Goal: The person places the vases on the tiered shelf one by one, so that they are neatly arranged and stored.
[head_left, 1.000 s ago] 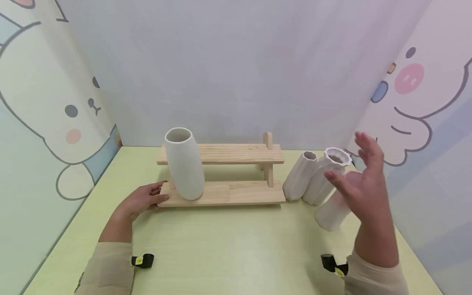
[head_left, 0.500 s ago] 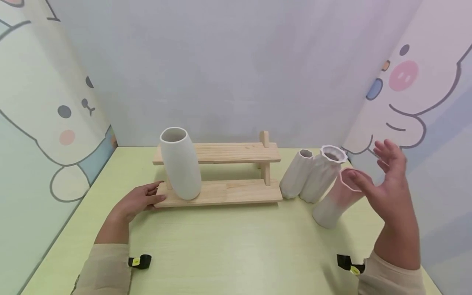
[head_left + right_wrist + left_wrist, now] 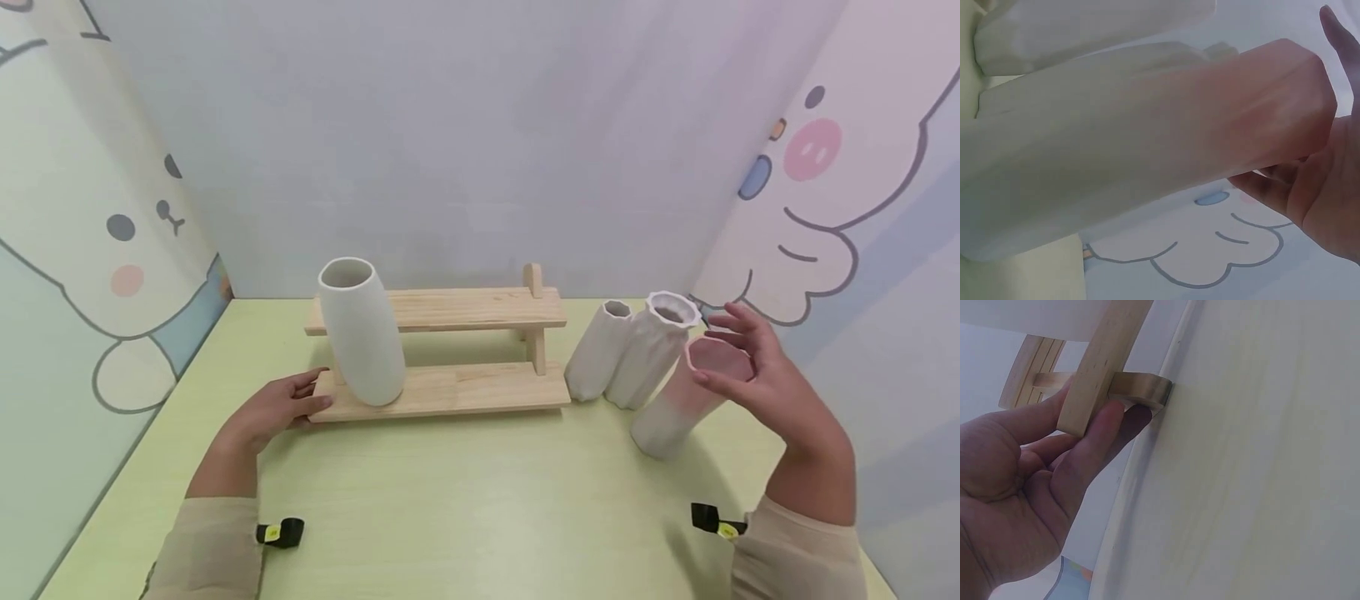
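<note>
My left hand [image 3: 272, 410] pinches the left end of the lower board of a two-tier wooden shelf [image 3: 465, 390], thumb on one side and fingers on the other in the left wrist view. On that lower board, near the left end, stands a tall white vase [image 3: 363, 342]. At the right, my right hand [image 3: 776, 387] is at the mouth of a pink-and-white vase [image 3: 686, 396], fingers spread about the rim. From the right wrist, the thumb stands apart from this vase [image 3: 1166, 137] and the fingers lie behind its rim; contact is hard to tell.
Between the shelf and the pink-and-white vase stand a narrow white ribbed vase [image 3: 597, 354] and a white vase with a scalloped rim [image 3: 647, 358], side by side. Cartoon-printed walls enclose the light green table [image 3: 465, 508].
My right hand first moved right, away from above the pink-and-white vase, then came back inward and lower to its rim. The left hand keeps its grip on the shelf.
</note>
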Demonstrator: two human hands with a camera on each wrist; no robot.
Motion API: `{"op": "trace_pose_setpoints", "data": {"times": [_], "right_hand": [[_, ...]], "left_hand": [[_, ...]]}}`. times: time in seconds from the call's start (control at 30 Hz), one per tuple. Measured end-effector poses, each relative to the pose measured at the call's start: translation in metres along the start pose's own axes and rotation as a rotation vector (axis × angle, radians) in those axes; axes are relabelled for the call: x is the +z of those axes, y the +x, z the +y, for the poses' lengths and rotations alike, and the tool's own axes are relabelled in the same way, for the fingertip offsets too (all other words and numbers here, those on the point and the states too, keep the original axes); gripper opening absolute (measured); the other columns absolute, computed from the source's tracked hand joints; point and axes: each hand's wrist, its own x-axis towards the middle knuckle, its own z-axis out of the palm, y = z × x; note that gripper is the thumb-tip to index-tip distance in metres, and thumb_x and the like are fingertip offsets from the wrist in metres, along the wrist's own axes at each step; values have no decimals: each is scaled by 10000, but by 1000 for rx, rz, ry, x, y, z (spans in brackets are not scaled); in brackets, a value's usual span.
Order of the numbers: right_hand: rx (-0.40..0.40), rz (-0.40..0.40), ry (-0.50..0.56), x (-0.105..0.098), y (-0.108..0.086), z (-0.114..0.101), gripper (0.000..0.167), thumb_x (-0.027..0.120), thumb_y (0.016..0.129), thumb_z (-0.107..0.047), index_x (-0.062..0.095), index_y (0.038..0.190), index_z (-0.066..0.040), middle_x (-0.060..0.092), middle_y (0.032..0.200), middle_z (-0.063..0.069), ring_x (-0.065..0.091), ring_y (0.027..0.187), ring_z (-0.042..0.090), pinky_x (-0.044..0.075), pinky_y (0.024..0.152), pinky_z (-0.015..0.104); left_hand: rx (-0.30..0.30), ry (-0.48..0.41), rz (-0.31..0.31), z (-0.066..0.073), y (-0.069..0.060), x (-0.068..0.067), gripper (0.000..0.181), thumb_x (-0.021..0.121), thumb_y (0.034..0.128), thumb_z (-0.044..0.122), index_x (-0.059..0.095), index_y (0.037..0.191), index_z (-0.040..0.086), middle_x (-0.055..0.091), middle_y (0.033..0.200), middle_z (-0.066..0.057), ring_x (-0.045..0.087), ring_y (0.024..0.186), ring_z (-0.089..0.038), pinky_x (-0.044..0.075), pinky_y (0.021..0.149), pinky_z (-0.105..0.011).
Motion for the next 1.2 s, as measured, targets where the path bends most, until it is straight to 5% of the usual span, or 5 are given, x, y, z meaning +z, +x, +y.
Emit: {"op": "trace_pose_setpoints", "data": {"times": [0.33,0.63,0.9,1.2], "right_hand": [[19,-84,134,-4,1,10,804,668,862,90,252,1502,-161,443,1291,11,559,1028,64,523,751,160],[137,-144,54,-6,-2,11,753,705,881,-49,278,1480,-213,471,1248,15,582,979,56,529,742,218],[120,-186,-16,-7,-3,14,685,705,906,-129,324,1474,-156,548,1182,36,608,950,60,533,730,224],[159,-112,-156,-4,1,11,601,736,889,-279,412,1389,-201,581,1148,60,594,910,54,501,716,215]], "left_hand": [[3,-3,6,1,-1,-1,881,668,927,407,184,1570,49,202,1585,-279,421,1333,-329,550,861,-265],[-2,5,13,0,-2,0,888,669,922,422,185,1572,59,211,1585,-271,449,1318,-306,551,862,-268],[9,-27,-5,4,-3,1,864,658,945,356,162,1565,16,191,1579,-288,621,1085,-122,563,837,-282],[4,-29,5,0,-2,0,876,666,934,385,174,1569,36,170,1590,-283,386,1374,-373,558,865,-291]]}}
